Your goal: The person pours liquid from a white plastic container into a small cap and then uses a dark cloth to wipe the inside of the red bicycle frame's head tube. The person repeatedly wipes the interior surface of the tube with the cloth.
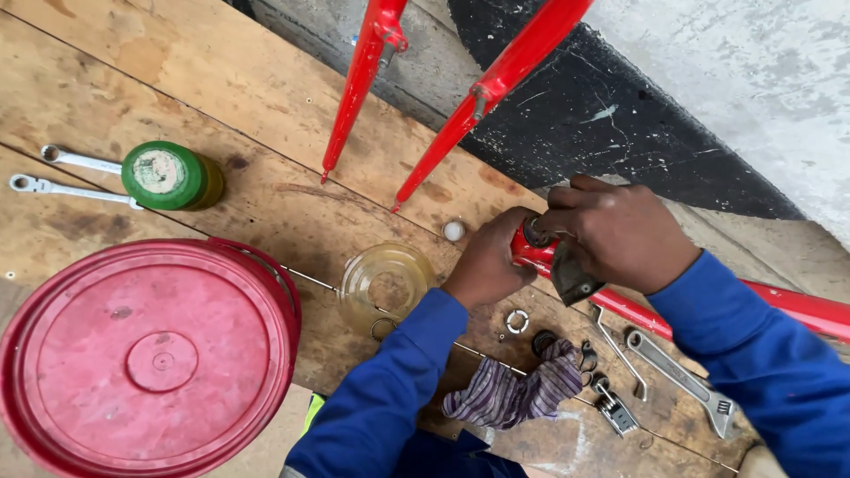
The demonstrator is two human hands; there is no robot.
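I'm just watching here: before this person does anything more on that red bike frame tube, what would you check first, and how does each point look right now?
1. Left hand grips the red frame tube: ok.
2. Right hand covers the tube end: ok, but what it holds cannot tell.
3. Adjustable wrench within reach on the wooden floor: ok.
4. Loose nut lies apart from the striped rag: ok.
5. Small white ball might roll: cannot tell.
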